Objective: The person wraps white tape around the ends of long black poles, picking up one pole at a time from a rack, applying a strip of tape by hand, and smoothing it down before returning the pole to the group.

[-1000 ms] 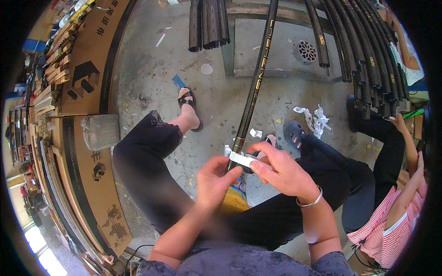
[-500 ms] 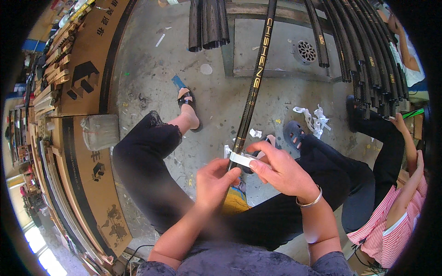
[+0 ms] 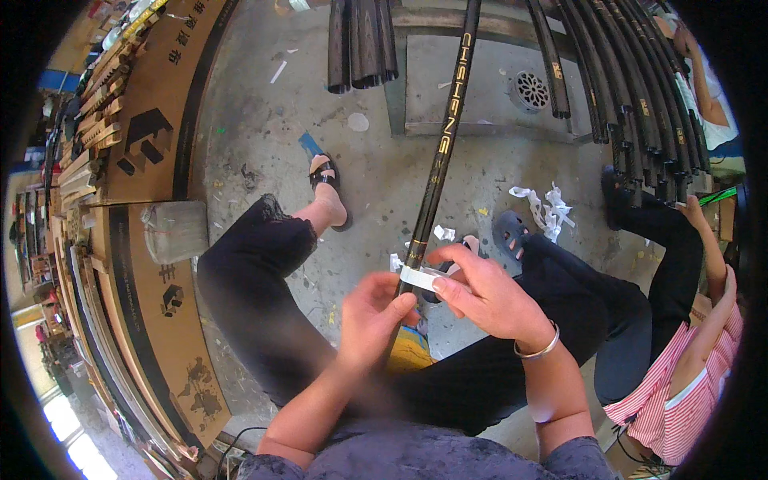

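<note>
A long black pole point(image 3: 439, 164) with gold lettering and thin gold rings slants from the top of the view down to my lap. White tape point(image 3: 418, 278) lies around its lower part, and a strip of it stretches off to the right. My left hand point(image 3: 374, 316) grips the pole just below the tape, thumb along its side. Between thumb and fingers, my right hand point(image 3: 490, 294) pinches the strip's free end. A bracelet circles my right wrist. The pole's lowest end is hidden behind my left hand.
Dark tubes point(image 3: 362, 48) hang over the floor ahead, and more black poles point(image 3: 632, 88) lie at the upper right. Cardboard boxes point(image 3: 152, 152) line the left side. Crumpled white strips point(image 3: 546, 210) litter the floor. A co-worker in a striped shirt point(image 3: 680, 384) sits close on the right.
The pole has turned slightly in my left hand, its lettering shifting a little. My left fingers have loosened slightly; my right hand has stayed almost in place with the tape.
</note>
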A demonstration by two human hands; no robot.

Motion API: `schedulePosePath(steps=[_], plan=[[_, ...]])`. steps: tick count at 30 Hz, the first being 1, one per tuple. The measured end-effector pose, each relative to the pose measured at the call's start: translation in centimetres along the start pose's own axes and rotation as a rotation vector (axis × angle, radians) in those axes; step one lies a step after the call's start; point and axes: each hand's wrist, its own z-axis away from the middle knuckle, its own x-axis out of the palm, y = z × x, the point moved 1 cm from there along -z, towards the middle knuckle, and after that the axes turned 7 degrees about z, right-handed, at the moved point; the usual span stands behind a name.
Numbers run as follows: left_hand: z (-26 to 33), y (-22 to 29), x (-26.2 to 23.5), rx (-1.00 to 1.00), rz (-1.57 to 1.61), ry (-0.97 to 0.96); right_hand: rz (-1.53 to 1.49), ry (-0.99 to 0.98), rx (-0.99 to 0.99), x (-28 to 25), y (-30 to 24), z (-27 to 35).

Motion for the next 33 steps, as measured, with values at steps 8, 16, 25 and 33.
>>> schedulePosePath(steps=[8, 16, 25, 33], plan=[[0.03, 0.19, -0.02, 0.006, 0.038, -0.031, 0.007, 0.003, -0.007, -0.07, -0.20, -0.06], [0.14, 0.05, -0.13, -0.026, 0.048, -0.023, 0.018, -0.002, -0.023, -0.03, -0.21, -0.12], [0.25, -0.24, -0.33, 0.020, 0.068, -0.077, 0.043, -0.013, -0.062, 0.00, 0.17, -0.19], [0.11, -0.25, -0.48, -0.008, 0.135, -0.159, 0.037, -0.022, -0.058, -0.02, -0.07, -0.15]])
